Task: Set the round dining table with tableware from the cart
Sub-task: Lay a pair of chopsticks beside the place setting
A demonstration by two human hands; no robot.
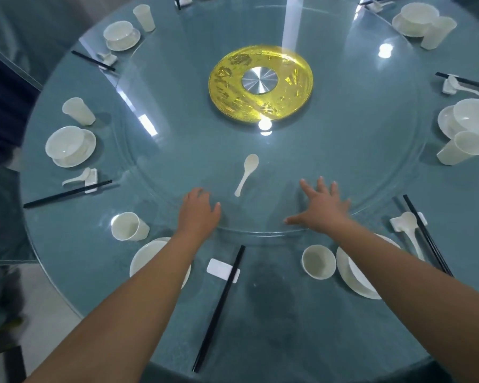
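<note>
Both hands lay flat on the glass turntable [343,167] — my left hand [199,212] relaxed, my right hand [322,207] splayed wide — with the loose white spoon [248,172] between them on the worktop [288,327].

A loose spoon [248,172] lies on the glass turntable [343,150], near of the central disc [260,82], between a left hand [199,214] and a right hand [324,208] laid flat on the glass. Nearer, chopsticks [219,308] cross a rest [221,270], with a cup [318,261] and plate [357,280] to the right and another cup [129,226] to the left.
</note>
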